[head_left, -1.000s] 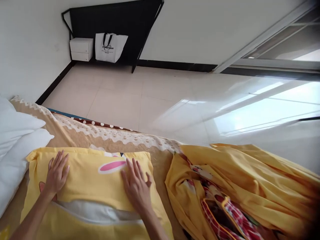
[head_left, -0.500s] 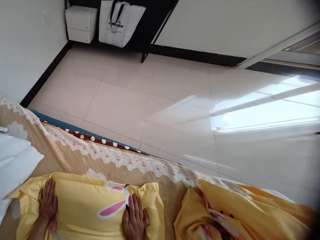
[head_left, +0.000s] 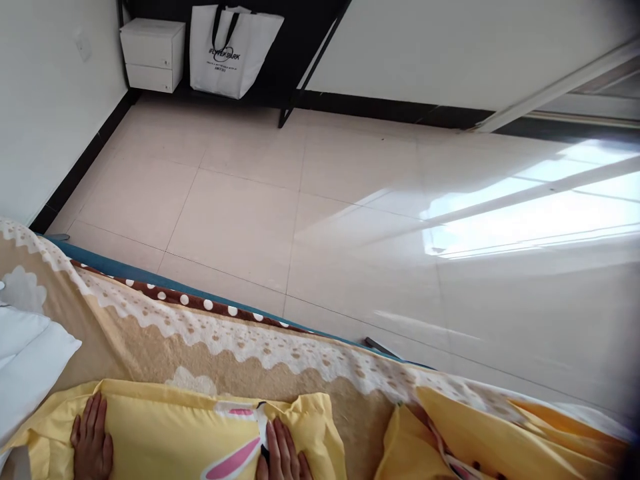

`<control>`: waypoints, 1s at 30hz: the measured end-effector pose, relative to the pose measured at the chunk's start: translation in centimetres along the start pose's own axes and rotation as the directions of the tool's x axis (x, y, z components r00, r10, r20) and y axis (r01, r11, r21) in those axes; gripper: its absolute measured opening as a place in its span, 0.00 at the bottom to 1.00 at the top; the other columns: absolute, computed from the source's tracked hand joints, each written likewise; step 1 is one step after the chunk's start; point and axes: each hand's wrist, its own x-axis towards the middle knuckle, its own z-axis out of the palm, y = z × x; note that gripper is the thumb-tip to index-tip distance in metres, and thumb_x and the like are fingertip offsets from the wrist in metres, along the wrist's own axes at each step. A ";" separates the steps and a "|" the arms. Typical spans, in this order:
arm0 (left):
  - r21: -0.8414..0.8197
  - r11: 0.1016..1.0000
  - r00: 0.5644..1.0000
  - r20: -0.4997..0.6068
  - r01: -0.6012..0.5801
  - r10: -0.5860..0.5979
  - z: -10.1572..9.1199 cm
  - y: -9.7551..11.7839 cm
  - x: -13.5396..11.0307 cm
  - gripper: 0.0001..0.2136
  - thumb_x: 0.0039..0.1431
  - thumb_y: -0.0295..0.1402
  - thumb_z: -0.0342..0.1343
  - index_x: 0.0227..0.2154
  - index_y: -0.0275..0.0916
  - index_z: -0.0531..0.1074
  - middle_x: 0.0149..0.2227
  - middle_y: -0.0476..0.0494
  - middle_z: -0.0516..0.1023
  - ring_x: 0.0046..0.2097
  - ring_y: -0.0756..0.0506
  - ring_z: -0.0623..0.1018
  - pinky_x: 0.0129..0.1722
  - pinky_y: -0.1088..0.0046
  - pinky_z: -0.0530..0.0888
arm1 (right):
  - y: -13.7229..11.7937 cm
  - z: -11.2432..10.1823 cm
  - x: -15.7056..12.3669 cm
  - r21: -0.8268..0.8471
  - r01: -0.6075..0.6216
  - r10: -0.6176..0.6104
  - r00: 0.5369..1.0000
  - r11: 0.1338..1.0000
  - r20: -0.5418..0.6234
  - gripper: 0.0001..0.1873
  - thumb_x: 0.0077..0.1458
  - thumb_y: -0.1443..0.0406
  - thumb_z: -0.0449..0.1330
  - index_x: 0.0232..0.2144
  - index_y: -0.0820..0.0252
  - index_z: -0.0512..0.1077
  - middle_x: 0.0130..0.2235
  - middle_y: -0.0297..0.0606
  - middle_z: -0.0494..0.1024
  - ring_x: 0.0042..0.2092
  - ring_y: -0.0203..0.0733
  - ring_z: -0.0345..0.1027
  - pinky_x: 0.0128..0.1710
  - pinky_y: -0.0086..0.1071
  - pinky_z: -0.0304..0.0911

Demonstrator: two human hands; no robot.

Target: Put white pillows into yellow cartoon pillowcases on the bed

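A yellow pillow (head_left: pixel 160 427) with a pink-and-white bunny-ear print lies on the bed at the bottom of the view. My left hand (head_left: pixel 91 440) rests flat on its left part, fingers stretched forward. On its right part, beside the printed ear, my right hand (head_left: pixel 284 455) lies flat with the fingers extended. Neither hand grips anything. The pillow's near side and both wrists are cut off by the lower edge. Under the pillow spreads a tan bedsheet (head_left: pixel 250 370) with a white scalloped border.
Crumpled yellow printed bedding (head_left: pixel 475 433) lies to the right. At the left is a white pillow (head_left: pixel 30 353). Beyond the bed edge are a glossy tiled floor (head_left: pixel 240 220), a white drawer box (head_left: pixel 150 57) and a white tote bag (head_left: pixel 233 53) on a black shelf (head_left: pixel 300 40).
The view has tilted and shifted, so the bed, pillow and both hands appear lower in the picture. Both hands stay flat on the yellow pillow.
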 end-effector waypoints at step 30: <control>-0.308 0.923 0.972 -0.043 -0.232 0.230 -5.9 5.1 5.9 0.21 0.67 0.36 0.45 0.61 0.46 0.67 0.64 0.41 0.68 0.65 0.38 0.67 0.62 0.51 0.66 | -10.7 -8.9 9.2 0.258 0.265 -0.315 0.933 0.929 0.175 0.25 0.62 0.56 0.46 0.57 0.48 0.71 0.57 0.33 0.75 0.59 0.39 0.65 0.57 0.34 0.59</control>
